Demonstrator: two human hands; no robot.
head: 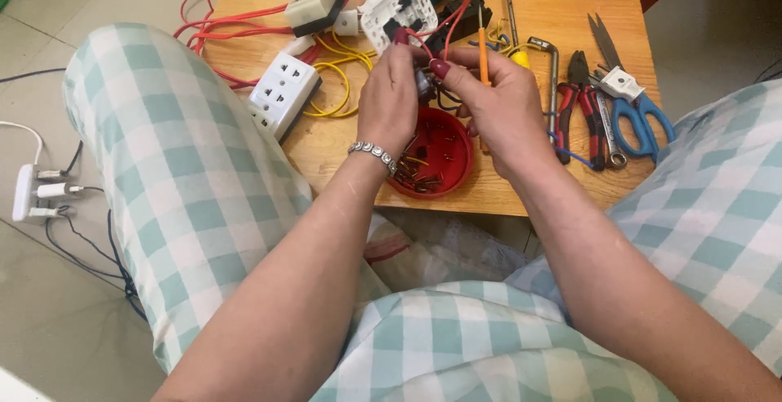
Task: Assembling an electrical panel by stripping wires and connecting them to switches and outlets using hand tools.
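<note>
The low wooden table fills the upper half of the head view, set between two knees in green-and-white checked cloth. At its ten o'clock lies a white multi-socket board amid red wires and yellow wires; at twelve o'clock a second, open socket plate shows its back. At three o'clock sit blue-handled scissors, red-handled pliers and a spanner.

Near the table's front edge, at six o'clock, rests a round red lid holding small screws, directly under both hands.

The left hand, with a beaded bracelet at the wrist, pinches a small dark electrical part between thumb and fingers; the part is mostly hidden, so its exact kind cannot be told. A red wire runs up from it toward twelve o'clock. The right hand is closed around an orange-handled screwdriver, the shaft pointing down toward the part, while its fingertips also steady the piece.

To do this well, I judge the part should stay above the red lid so any loosened screw drops into it. The left pinch needs to be firm and close to the terminal, the screwdriver tip seated squarely before turning, and the red wire kept slack rather than tugged.
</note>
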